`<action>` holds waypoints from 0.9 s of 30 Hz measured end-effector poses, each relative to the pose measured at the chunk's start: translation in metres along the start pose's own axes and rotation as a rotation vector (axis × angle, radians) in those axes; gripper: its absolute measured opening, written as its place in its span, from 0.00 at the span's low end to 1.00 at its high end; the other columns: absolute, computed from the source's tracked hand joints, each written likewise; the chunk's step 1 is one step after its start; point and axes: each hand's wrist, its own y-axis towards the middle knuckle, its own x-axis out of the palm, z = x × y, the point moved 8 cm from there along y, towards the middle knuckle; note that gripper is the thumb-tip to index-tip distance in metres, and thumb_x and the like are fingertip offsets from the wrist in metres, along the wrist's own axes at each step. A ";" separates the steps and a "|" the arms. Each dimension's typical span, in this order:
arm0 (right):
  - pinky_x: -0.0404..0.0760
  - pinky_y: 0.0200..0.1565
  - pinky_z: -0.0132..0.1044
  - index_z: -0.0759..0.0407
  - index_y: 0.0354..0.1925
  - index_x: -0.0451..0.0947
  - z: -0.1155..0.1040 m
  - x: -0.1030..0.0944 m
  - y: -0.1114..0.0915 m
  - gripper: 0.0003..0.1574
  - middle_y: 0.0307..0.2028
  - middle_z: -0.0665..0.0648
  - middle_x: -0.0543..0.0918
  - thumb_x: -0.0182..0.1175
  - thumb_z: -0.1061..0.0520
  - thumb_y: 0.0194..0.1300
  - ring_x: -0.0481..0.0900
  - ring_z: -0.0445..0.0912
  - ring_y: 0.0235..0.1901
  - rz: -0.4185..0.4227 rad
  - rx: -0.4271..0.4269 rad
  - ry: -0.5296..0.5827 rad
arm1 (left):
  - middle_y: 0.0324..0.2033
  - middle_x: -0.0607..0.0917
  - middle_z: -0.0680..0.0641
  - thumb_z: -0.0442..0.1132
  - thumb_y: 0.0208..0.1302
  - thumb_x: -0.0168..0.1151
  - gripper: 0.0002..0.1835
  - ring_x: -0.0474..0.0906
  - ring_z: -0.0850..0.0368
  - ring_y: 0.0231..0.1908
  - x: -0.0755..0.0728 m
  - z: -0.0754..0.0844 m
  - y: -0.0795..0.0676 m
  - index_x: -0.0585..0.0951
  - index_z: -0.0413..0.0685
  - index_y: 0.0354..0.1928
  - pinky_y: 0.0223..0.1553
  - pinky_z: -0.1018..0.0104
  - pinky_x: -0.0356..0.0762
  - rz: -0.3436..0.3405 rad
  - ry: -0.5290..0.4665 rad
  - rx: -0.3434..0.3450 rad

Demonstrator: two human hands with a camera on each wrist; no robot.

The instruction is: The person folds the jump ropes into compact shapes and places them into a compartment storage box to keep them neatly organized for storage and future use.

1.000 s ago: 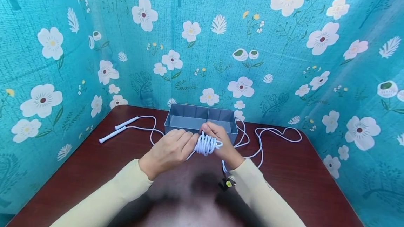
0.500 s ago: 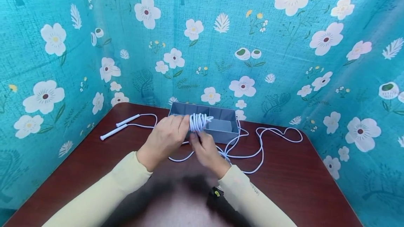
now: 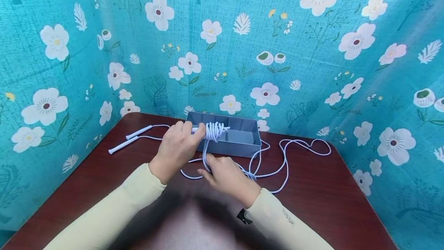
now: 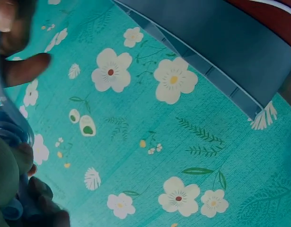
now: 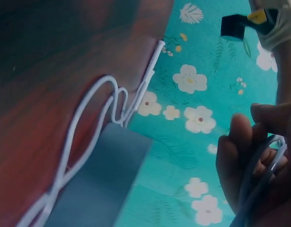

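In the head view, my left hand grips a pale blue-white jump rope by a handle whose end shows past the thumb. Several turns of the rope are wound in a bundle just right of that hand, in front of the box. Below the bundle, my right hand holds a strand that runs down from it. In the left wrist view, fingers close around the coiled rope at the left edge. Rope strands pass across a hand at the right of the right wrist view.
A grey-blue divided box stands at the table's back. Two more white handles with cord lie at the left. Loose rope loops over the dark red table on the right. A floral teal cloth surrounds the table.
My right hand has moved from above the bundle to below it, drawing a strand down. The left hand and bundle have shifted slightly left and up.
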 end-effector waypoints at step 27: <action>0.67 0.16 0.29 0.61 0.31 0.73 -0.043 -0.095 -0.018 0.14 0.19 0.50 0.72 0.54 0.53 0.72 0.70 0.40 0.14 0.384 -0.305 -0.227 | 0.24 0.78 0.41 0.36 0.59 0.65 0.17 0.70 0.50 0.23 0.016 0.016 0.006 0.82 0.36 0.49 0.20 0.62 0.69 -0.032 0.025 0.038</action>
